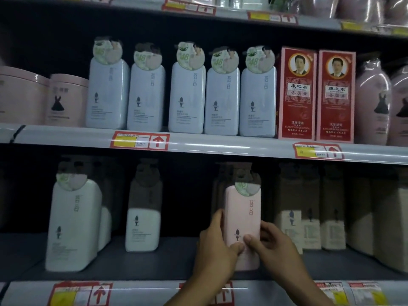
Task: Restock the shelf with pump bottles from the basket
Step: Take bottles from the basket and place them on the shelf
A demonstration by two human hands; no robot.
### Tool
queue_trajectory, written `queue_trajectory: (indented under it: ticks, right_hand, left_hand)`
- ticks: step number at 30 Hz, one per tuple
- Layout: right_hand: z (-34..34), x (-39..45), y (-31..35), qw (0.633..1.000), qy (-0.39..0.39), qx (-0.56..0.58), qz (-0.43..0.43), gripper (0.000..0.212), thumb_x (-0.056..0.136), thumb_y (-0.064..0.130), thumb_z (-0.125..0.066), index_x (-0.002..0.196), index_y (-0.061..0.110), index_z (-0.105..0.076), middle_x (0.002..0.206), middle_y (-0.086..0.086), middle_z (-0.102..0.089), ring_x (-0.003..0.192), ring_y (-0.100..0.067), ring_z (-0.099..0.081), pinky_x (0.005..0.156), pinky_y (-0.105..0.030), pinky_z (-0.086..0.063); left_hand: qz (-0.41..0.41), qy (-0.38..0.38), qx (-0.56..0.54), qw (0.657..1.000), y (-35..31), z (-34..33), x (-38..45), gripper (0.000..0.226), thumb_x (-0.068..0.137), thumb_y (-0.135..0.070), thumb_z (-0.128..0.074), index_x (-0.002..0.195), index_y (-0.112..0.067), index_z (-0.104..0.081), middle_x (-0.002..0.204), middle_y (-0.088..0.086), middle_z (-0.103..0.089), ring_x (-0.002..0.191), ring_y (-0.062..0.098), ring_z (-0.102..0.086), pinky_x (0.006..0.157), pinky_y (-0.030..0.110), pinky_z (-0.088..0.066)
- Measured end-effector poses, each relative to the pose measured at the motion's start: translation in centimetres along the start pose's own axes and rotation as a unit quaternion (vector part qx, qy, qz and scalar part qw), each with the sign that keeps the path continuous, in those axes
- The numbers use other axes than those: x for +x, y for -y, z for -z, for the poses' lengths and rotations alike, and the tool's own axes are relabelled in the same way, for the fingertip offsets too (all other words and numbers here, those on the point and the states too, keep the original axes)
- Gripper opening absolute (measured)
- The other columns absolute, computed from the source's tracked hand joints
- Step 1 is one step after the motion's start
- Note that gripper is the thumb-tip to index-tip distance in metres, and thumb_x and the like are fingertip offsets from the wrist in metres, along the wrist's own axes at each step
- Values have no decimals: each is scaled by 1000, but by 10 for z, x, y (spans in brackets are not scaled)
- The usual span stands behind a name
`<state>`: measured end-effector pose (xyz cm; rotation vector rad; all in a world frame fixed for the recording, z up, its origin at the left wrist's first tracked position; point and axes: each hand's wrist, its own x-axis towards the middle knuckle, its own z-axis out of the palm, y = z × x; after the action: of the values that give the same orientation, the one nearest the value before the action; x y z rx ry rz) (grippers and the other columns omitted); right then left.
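A pale pink pump bottle (242, 213) stands upright near the front of the lower shelf (141, 268), a round paper tag over its pump. My left hand (215, 246) grips its left side, thumb on the front. My right hand (271, 241) holds its right side, thumb pressed on the label. Both arms reach up from the bottom edge. Two white pump bottles (72, 224) (143, 226) stand to the left on the same shelf. The basket is out of view.
Several beige bottles (309, 224) fill the lower shelf on the right. The upper shelf (209, 146) carries several white pump bottles (187, 96), two red boxes (315, 96), pink tubs (44, 98) at left and pink bottles (373, 102) at right. Bare shelf floor shows between the white and pink bottles.
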<state>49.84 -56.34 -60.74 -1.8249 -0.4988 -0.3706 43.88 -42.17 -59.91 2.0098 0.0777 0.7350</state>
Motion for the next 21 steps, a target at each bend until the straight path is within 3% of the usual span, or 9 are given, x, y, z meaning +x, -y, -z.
queue_trajectory:
  ticks: [2,5,8,11,14,18,21]
  right_hand:
    - [1,-9,7,1000,-18,6,-12,42,84,29,-76,123,26,-60,112,2,-72,96,-8,-69,74,-15,-53]
    - [4,-28,22,991,-130,-14,6,49,86,41,-72,129,23,-58,120,2,-66,106,-14,-63,93,-35,-53]
    - [7,-64,46,989,-133,50,39,31,89,42,-67,116,28,-64,109,14,-66,99,2,-61,89,-26,-54]
    - [4,-115,47,995,-40,92,27,15,90,40,-65,102,32,-68,97,16,-70,94,7,-63,74,-12,-48]
    - [-8,-176,8,994,81,77,0,10,92,35,-65,92,26,-70,90,12,-71,87,-3,-67,72,-18,-52]
    - [-30,-262,-90,966,242,-40,-78,13,95,24,-65,86,16,-69,71,7,-65,64,0,-59,61,-17,-45]
    - [-54,-318,-169,914,332,-190,-133,12,91,14,-62,82,16,-69,72,9,-64,68,-4,-62,65,-26,-43]
  left_hand:
    - [-3,10,-8,1000,-3,3,-3,87,78,-24,-80,147,-42,-30,140,-9,-55,121,8,-57,97,25,-54]
    - [-24,-5,-21,999,-10,13,-8,88,82,-26,-79,152,-35,-27,144,-8,-52,121,9,-57,95,22,-52]
    - [-64,-31,-56,996,-17,29,-20,70,85,-25,-77,145,-30,-42,133,-8,-59,108,2,-61,79,9,-50]
    - [-82,-58,-93,991,-10,46,-48,49,88,-19,-74,132,-24,-53,117,-5,-68,96,2,-66,79,15,-57]
    - [-95,-56,-109,988,29,54,-111,26,92,-17,-69,116,-22,-59,103,2,-72,92,15,-71,82,31,-60]
    - [-53,8,-19,998,122,43,-232,7,97,-21,-62,104,-23,-62,93,-1,-70,86,12,-69,74,28,-56]
    - [52,90,50,993,195,31,-296,19,89,-13,-62,98,-30,-63,94,-13,-70,86,4,-67,76,27,-54]
